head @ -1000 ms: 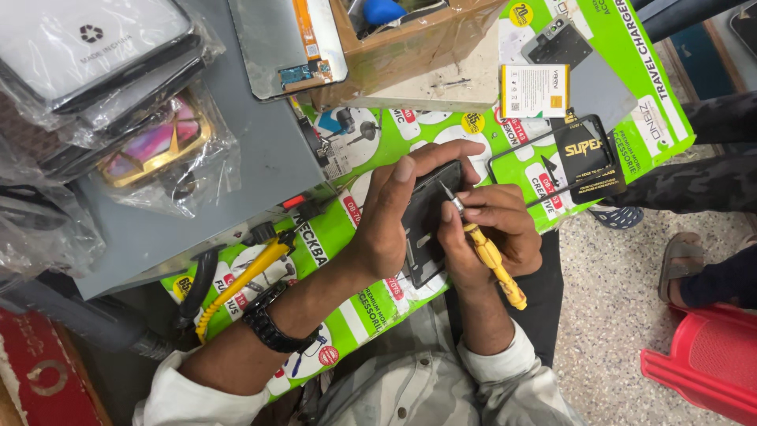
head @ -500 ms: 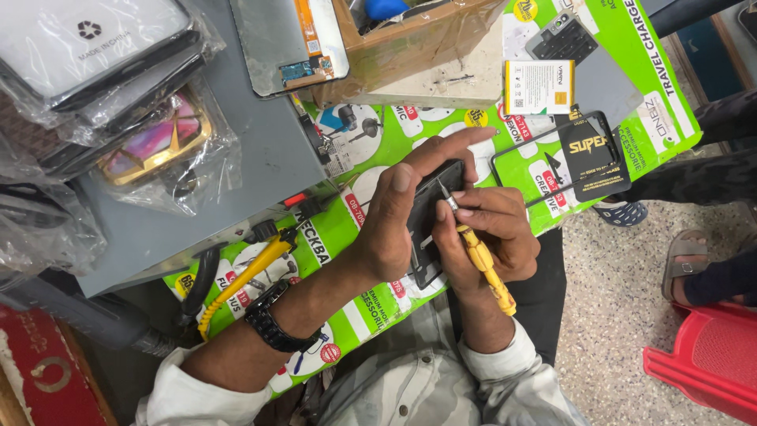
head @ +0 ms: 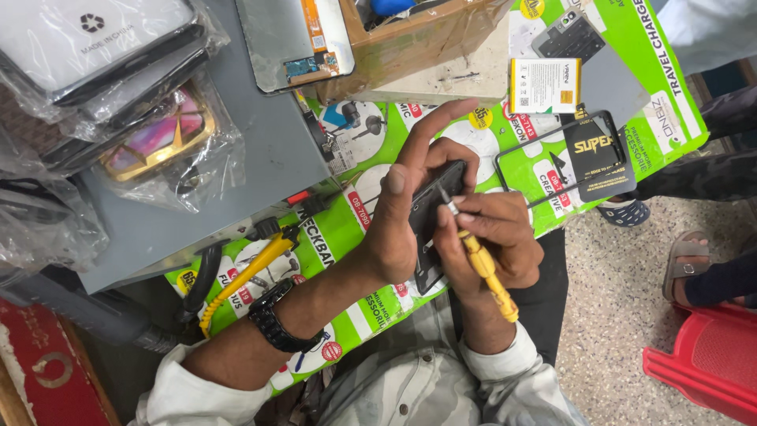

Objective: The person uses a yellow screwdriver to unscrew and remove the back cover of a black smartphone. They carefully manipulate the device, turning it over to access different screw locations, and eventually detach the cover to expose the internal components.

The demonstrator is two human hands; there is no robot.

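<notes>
Black and opened, the phone (head: pixel 435 213) sat gripped in the left hand (head: pixel 410 213) above the green-covered table (head: pixel 347 229). The right hand (head: pixel 493 241) clenched a yellow-handled screwdriver (head: pixel 481 264), tip on the phone. A battery (head: pixel 544 85) lay well apart; a cardboard box (head: pixel 426 35) stood beyond.

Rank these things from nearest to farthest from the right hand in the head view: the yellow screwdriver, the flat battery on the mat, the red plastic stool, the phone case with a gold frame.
1. Yellow screwdriver: held in the right hand.
2. Flat battery: above the hand, on the green mat.
3. Red plastic stool: lower right, on the floor.
4. Gold-framed phone case: far left, in a clear plastic bag.
</notes>
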